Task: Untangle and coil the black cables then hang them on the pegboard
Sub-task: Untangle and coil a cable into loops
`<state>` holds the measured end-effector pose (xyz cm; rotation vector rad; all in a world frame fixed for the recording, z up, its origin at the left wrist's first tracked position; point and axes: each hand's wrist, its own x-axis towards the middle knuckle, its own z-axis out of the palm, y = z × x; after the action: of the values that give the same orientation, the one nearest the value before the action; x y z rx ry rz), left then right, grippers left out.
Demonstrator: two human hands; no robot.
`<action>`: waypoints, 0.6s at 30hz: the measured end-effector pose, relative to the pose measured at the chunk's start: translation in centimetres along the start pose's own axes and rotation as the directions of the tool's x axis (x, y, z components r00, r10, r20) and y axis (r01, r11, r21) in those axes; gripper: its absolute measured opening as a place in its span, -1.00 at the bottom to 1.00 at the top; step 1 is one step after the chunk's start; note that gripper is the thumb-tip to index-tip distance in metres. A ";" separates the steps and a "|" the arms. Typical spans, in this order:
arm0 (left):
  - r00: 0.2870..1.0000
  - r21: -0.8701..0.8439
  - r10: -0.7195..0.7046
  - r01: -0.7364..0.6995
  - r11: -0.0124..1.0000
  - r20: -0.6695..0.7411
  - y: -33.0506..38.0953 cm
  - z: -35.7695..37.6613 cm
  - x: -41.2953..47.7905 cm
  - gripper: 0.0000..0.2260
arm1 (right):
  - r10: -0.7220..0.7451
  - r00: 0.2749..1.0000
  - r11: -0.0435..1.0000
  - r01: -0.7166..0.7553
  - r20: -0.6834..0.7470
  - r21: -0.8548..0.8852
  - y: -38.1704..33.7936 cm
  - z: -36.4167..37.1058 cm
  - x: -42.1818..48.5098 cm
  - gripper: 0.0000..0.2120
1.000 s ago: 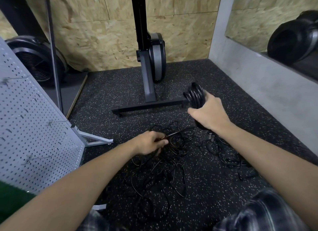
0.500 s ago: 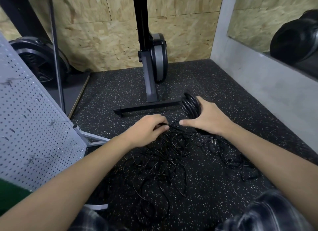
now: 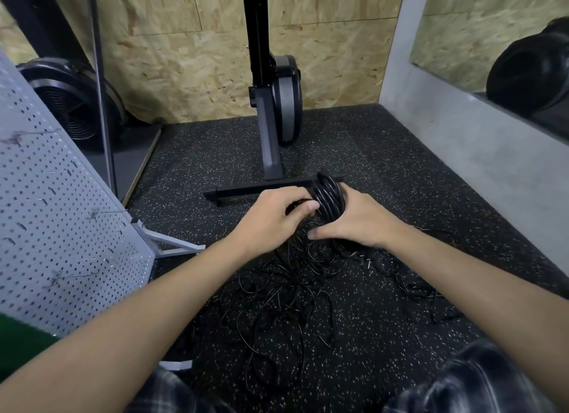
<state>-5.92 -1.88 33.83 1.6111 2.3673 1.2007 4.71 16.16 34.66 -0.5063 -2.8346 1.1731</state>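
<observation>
A thick coil of black cable (image 3: 328,195) stands upright between my hands above the speckled floor. My right hand (image 3: 354,220) grips the coil from the right, thumb stretched out below it. Pressed against the coil's left side, my left hand (image 3: 277,215) pinches a strand of the same cable. Under and in front of both hands a loose tangle of thin black cables (image 3: 295,302) spreads over the floor. The grey pegboard (image 3: 52,228) leans at the left, with a few metal hooks on it.
A black rowing machine stand (image 3: 271,154) and its floor bar (image 3: 261,189) sit just behind the hands. A fan-like wheel (image 3: 74,101) is at the far left, a grey concrete ledge (image 3: 480,154) runs along the right. My plaid-clad knees (image 3: 474,385) fill the bottom edge.
My left hand rose from the floor tangle, drawing a strand up and right to the coil. My right hand with the coil shifted slightly left and down to meet it.
</observation>
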 end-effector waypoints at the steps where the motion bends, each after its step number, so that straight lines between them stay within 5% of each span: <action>1: 1.000 0.007 0.002 -0.002 1.000 -0.014 0.2 0.1 -0.1 -0.85 | 0.022 1.000 1.000 -0.022 0.012 0.004 0.0 0.1 0.0 -0.37; 5: 0.999 0.030 0.011 -0.009 1.000 -0.042 0.7 0.0 -0.1 -0.83 | 0.072 0.991 0.995 -0.080 0.115 0.062 0.3 0.1 0.3 -0.76; 11: 0.998 0.088 -0.002 0.008 0.996 -0.063 -0.2 -1.1 0.1 -0.77 | 0.056 0.952 0.984 -0.104 0.300 0.147 0.3 -0.4 0.1 -0.76; 15: 0.997 0.053 -0.064 0.066 0.996 -0.042 -0.7 -1.1 -0.1 -0.70 | 0.119 0.938 0.960 -0.193 0.326 0.205 0.6 -0.3 0.1 -0.52; 18: 0.986 -0.017 -0.164 0.164 0.986 -0.001 -2.0 -1.1 -0.6 -0.60 | 0.051 0.919 0.897 -0.214 0.391 0.386 0.2 -0.3 -0.3 -0.80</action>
<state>-7.64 -3.28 33.19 1.3785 2.4289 1.1878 5.12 16.37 34.80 -0.5004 -2.7160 2.0476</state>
